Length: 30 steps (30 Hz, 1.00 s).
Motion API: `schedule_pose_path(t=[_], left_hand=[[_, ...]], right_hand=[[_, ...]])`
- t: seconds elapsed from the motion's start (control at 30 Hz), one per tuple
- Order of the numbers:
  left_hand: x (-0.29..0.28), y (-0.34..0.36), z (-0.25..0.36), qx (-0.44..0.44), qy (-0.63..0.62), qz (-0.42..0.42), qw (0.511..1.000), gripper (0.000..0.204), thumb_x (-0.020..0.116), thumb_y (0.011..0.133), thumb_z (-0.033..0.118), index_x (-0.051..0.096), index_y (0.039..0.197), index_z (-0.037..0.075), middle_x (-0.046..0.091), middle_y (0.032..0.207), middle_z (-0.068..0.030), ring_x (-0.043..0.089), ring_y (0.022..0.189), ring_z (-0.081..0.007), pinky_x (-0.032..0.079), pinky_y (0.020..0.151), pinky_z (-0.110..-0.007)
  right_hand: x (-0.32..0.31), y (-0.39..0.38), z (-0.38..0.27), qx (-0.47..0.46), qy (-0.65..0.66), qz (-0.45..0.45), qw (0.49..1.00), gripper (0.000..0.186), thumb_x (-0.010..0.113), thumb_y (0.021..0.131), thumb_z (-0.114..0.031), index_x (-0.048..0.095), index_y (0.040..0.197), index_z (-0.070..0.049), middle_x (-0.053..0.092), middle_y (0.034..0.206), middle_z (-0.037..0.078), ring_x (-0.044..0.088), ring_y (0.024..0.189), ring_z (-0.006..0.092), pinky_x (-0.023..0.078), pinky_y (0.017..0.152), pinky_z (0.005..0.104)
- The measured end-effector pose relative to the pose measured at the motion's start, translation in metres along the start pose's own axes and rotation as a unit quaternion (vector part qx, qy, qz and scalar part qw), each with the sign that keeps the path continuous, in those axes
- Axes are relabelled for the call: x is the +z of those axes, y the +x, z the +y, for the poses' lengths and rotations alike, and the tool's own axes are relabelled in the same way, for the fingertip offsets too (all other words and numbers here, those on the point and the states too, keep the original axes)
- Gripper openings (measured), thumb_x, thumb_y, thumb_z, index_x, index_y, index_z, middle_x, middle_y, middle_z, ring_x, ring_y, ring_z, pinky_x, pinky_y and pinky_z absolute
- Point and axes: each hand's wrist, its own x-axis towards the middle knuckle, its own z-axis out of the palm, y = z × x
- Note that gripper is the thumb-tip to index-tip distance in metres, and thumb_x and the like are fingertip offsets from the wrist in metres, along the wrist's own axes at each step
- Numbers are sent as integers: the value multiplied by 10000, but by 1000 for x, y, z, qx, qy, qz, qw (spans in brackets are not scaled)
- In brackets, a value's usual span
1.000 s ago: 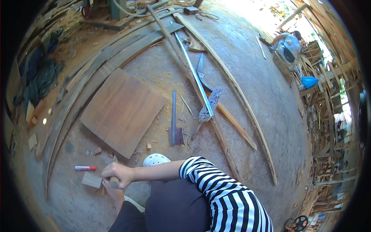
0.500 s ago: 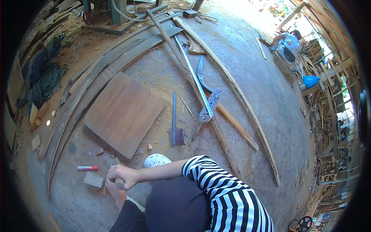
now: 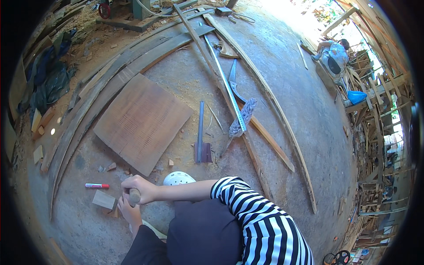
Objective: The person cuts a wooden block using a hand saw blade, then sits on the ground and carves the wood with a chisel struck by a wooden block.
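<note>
My right hand [image 3: 144, 189] is closed round the round wooden handle [image 3: 134, 197] of a tool; its working end is hidden, so its kind cannot be told. Just below it, my left hand [image 3: 130, 213] has its fingers curled against the tool and the edge of a small pale wood block [image 3: 104, 199]. What those fingers grip is hidden. The block lies on the concrete floor, with a smaller wood piece [image 3: 115, 213] partly showing by my left hand. Beyond the block lies a red and white marker [image 3: 96, 186].
A broad wooden slab [image 3: 143, 123] lies ahead, with long planks [image 3: 99, 104] behind it. To its right are a try square [image 3: 201, 139], a long metal ruler [image 3: 227, 88], a handsaw [image 3: 233, 79] and wooden strips [image 3: 276, 106]. Another person [image 3: 334, 57] sits bent over at far right.
My right hand has shifted slightly up and left, and the tool's handle end has tilted upward. The left hand stays by the block. The whole view has shifted slightly.
</note>
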Motion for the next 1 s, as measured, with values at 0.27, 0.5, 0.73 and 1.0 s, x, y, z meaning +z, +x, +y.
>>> schedule_pose_path(t=[0.27, 0.5, 0.73, 1.0], left_hand=[[-5, 1, 7, -17, -18, -11, 1000, 748, 767, 616, 86, 491, 1312, 96, 510, 1201, -125, 464, 1155, -344, 399, 987, -444], [-4, 2, 9, -14, -25, -10, 1000, 786, 789, 611, 108, 479, 1334, 119, 514, 1192, -125, 470, 1153, -338, 399, 981, -446], [-16, 4, 19, -17, -26, -17, 999, 758, 797, 631, 142, 489, 1323, 103, 516, 1195, -136, 472, 1143, -346, 406, 968, -457], [-17, -3, 23, -15, -15, -11, 1000, 806, 811, 625, 380, 501, 1319, 112, 524, 1180, -102, 479, 1109, -332, 451, 892, -441]], right_hand=[[-6, -3, -6, 0, 29, 22, 999, 237, 639, 705, -149, 485, 666, 27, 513, 618, 161, 521, 588, 325, 402, 560, 386], [-11, -7, -6, 18, 29, 37, 999, 215, 627, 707, -128, 484, 657, 24, 514, 616, 162, 521, 583, 328, 402, 561, 383], [-17, -2, 0, 15, 27, 0, 1000, 152, 645, 693, -138, 562, 698, -11, 566, 640, 100, 559, 615, 269, 446, 613, 354], [-16, 2, 9, 44, -25, -68, 996, 180, 637, 717, -164, 610, 772, 6, 603, 679, 133, 603, 625, 259, 475, 612, 361]])
